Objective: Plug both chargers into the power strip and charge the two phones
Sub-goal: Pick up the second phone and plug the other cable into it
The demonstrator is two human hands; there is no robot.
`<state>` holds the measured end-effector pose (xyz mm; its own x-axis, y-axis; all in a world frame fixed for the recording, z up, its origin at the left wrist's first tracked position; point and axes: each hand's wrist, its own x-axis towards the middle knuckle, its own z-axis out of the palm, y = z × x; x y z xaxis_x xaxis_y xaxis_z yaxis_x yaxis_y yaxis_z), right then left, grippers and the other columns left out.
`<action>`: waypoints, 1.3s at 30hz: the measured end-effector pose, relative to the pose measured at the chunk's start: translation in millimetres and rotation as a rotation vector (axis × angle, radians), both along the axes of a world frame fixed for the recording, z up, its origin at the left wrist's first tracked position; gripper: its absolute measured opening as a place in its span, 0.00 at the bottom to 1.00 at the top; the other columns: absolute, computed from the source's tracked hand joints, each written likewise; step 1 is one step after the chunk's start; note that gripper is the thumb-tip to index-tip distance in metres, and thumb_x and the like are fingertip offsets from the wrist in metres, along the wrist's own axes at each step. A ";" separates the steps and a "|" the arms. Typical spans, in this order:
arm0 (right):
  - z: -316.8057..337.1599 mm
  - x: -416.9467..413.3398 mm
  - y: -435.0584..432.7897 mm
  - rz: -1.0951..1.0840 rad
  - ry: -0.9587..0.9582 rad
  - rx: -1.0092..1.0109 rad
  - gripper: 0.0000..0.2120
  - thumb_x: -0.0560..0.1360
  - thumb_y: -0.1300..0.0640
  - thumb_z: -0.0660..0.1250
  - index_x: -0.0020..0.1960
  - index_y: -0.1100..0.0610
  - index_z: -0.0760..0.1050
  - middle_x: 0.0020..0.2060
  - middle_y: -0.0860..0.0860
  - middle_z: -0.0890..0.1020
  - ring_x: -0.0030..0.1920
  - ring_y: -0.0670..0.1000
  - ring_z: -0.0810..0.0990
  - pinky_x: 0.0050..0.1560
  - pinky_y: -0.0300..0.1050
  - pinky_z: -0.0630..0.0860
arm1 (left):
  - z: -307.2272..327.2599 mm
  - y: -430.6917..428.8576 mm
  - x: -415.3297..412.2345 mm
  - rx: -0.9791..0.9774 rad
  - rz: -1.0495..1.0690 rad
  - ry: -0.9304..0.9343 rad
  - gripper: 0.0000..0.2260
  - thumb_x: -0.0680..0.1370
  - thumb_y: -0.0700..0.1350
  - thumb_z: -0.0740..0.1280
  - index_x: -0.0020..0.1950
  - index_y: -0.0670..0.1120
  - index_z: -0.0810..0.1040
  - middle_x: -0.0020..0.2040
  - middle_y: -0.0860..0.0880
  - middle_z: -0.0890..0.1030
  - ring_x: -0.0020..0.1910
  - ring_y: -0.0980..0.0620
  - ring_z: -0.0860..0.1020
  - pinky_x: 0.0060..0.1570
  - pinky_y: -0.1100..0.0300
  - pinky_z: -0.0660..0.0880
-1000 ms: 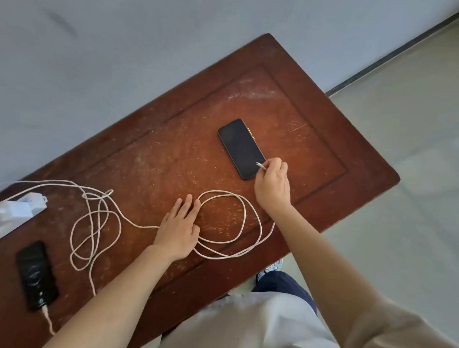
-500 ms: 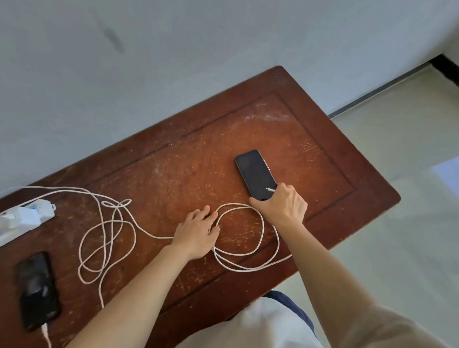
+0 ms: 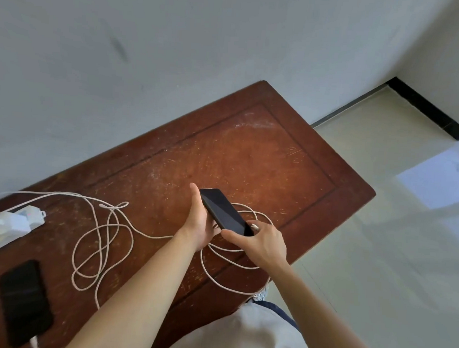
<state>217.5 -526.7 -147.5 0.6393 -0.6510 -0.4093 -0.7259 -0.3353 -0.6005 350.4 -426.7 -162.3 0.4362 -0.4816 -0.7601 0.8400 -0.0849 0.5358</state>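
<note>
Two hands are on one phone right now. The left hand cups the dark phone from below, thumb stretched up along its left edge, holding it lifted off the desk with its black screen facing up. The right hand is curled at the phone's near end, fingers pinched around what looks like the cable plug right at the bottom edge; can't tell if it's actually seated in the port.

White cable runs in messy loops under both hands and off to the left, up to the white power strip at the desk's left edge, where a white charger sits plugged in. The second phone lies flat near the left corner, screen dark, with a white cable plugged into its near end.
</note>
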 end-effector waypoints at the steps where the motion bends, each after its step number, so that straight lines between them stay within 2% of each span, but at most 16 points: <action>1: 2.7 -0.9 4.0 0.005 -0.018 0.007 0.27 0.54 0.20 0.67 0.35 0.42 0.77 0.26 0.44 0.81 0.26 0.43 0.79 0.22 0.39 0.71 | 0.4 0.2 0.6 -0.037 0.061 0.037 0.50 0.64 0.81 0.48 0.73 0.48 0.70 0.68 0.39 0.78 0.66 0.39 0.77 0.70 0.38 0.70; 4: 15.0 -3.7 11.3 0.043 -0.044 0.037 0.31 0.55 0.19 0.67 0.51 0.36 0.78 0.35 0.38 0.83 0.36 0.40 0.82 0.30 0.39 0.74 | 6.7 2.1 1.7 -0.170 0.161 0.166 0.49 0.67 0.81 0.50 0.68 0.42 0.75 0.62 0.36 0.82 0.60 0.36 0.81 0.64 0.38 0.75; 7: 26.8 -10.4 14.3 0.005 -0.174 0.159 0.37 0.63 0.18 0.59 0.61 0.41 0.77 0.49 0.35 0.81 0.50 0.39 0.81 0.45 0.39 0.76 | 16.1 5.0 6.1 -0.242 0.213 0.171 0.48 0.67 0.81 0.52 0.60 0.40 0.79 0.58 0.37 0.83 0.55 0.37 0.83 0.60 0.38 0.77; 9: 36.6 -14.7 17.1 -0.107 -0.295 0.316 0.31 0.72 0.22 0.51 0.60 0.40 0.76 0.53 0.32 0.78 0.55 0.34 0.77 0.56 0.42 0.72 | 24.0 8.0 13.3 -0.318 0.256 0.154 0.46 0.67 0.81 0.53 0.55 0.40 0.82 0.56 0.38 0.84 0.54 0.38 0.83 0.61 0.37 0.76; 11: 48.6 -15.9 19.6 -0.215 -0.363 0.453 0.22 0.79 0.30 0.48 0.55 0.36 0.78 0.50 0.30 0.77 0.54 0.35 0.76 0.63 0.44 0.68 | 33.9 13.2 22.7 -0.441 0.278 0.168 0.45 0.68 0.80 0.55 0.55 0.40 0.82 0.57 0.38 0.83 0.56 0.38 0.82 0.64 0.36 0.74; 12: 53.3 -16.2 19.7 -0.250 -0.388 0.491 0.20 0.82 0.34 0.50 0.50 0.35 0.81 0.47 0.32 0.78 0.51 0.37 0.78 0.61 0.42 0.69 | 39.0 16.5 27.9 -0.509 0.273 0.178 0.45 0.68 0.80 0.56 0.57 0.39 0.81 0.59 0.38 0.82 0.59 0.38 0.81 0.66 0.35 0.72; 14: 64.4 -18.9 21.2 -0.254 -0.452 0.555 0.18 0.81 0.39 0.56 0.45 0.38 0.83 0.36 0.37 0.80 0.39 0.41 0.77 0.47 0.36 0.73 | 50.9 23.5 35.8 -0.662 0.220 0.181 0.46 0.67 0.79 0.59 0.63 0.39 0.78 0.68 0.35 0.77 0.67 0.34 0.75 0.69 0.32 0.67; 15: 68.9 -20.9 22.8 -0.238 -0.488 0.599 0.16 0.80 0.40 0.58 0.45 0.41 0.84 0.32 0.40 0.77 0.34 0.42 0.74 0.38 0.34 0.72 | 56.9 26.2 38.7 -0.739 0.174 0.176 0.46 0.67 0.79 0.61 0.65 0.40 0.76 0.71 0.34 0.73 0.70 0.31 0.71 0.70 0.29 0.62; 17: 72.3 -24.3 26.0 -0.223 -0.559 0.709 0.17 0.79 0.41 0.60 0.49 0.47 0.84 0.30 0.45 0.73 0.30 0.44 0.69 0.32 0.36 0.69 | 67.5 30.1 42.4 -0.851 0.097 0.161 0.46 0.66 0.78 0.64 0.67 0.42 0.73 0.75 0.33 0.68 0.73 0.28 0.65 0.71 0.25 0.55; 19: 73.1 -25.5 29.7 -0.217 -0.598 0.772 0.17 0.82 0.43 0.60 0.50 0.51 0.84 0.31 0.48 0.71 0.31 0.45 0.68 0.33 0.38 0.68 | 74.5 31.7 43.9 -0.884 0.074 0.136 0.48 0.67 0.78 0.63 0.72 0.42 0.70 0.76 0.34 0.67 0.74 0.28 0.64 0.71 0.25 0.55; 21: 73.7 -25.4 34.6 -0.215 -0.611 0.842 0.17 0.83 0.47 0.60 0.49 0.52 0.85 0.32 0.49 0.73 0.32 0.45 0.70 0.34 0.38 0.69 | 80.0 31.5 43.4 -0.853 0.091 0.100 0.50 0.67 0.79 0.60 0.75 0.43 0.69 0.75 0.35 0.70 0.73 0.31 0.68 0.69 0.27 0.62; 24: 76.0 -25.5 40.2 -0.237 -0.625 0.992 0.15 0.82 0.50 0.62 0.50 0.55 0.87 0.35 0.51 0.75 0.33 0.45 0.73 0.34 0.36 0.71 | 87.2 29.1 41.0 -0.768 0.150 0.088 0.49 0.69 0.79 0.56 0.72 0.40 0.74 0.70 0.38 0.76 0.66 0.36 0.77 0.63 0.33 0.72; 27: 79.8 -27.2 45.9 -0.175 -0.628 0.858 0.16 0.77 0.43 0.66 0.51 0.54 0.85 0.34 0.51 0.77 0.35 0.45 0.74 0.36 0.35 0.74 | 93.4 26.7 36.9 -0.708 0.217 0.113 0.47 0.70 0.79 0.53 0.66 0.40 0.79 0.66 0.38 0.79 0.60 0.38 0.81 0.59 0.36 0.75; 29: 83.2 -27.5 49.1 -0.190 -0.655 0.766 0.16 0.75 0.43 0.68 0.51 0.54 0.86 0.35 0.52 0.80 0.35 0.47 0.76 0.38 0.36 0.76 | 95.7 25.4 32.9 -0.698 0.255 0.129 0.46 0.71 0.78 0.52 0.63 0.40 0.81 0.65 0.39 0.80 0.59 0.38 0.81 0.58 0.36 0.76; 33: 91.4 -27.8 50.6 -0.260 -0.697 0.722 0.13 0.73 0.46 0.71 0.51 0.53 0.87 0.37 0.53 0.86 0.36 0.49 0.83 0.39 0.37 0.81 | 96.2 23.2 24.5 -0.733 0.322 0.172 0.45 0.72 0.78 0.51 0.67 0.41 0.77 0.66 0.39 0.80 0.58 0.38 0.82 0.57 0.36 0.78; 39: 105.5 -27.7 49.7 -0.300 -0.697 0.736 0.09 0.71 0.48 0.74 0.47 0.50 0.89 0.39 0.56 0.88 0.37 0.51 0.86 0.39 0.38 0.83 | 92.0 21.6 17.3 -0.763 0.377 0.216 0.44 0.72 0.77 0.52 0.70 0.42 0.74 0.67 0.39 0.79 0.60 0.37 0.81 0.56 0.35 0.77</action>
<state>189.8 -477.0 -42.0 0.7388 -0.5622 -0.3718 -0.1353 0.4167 -0.8989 367.7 -405.1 -70.3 0.5522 -0.7450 -0.3743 0.8297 0.5350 0.1591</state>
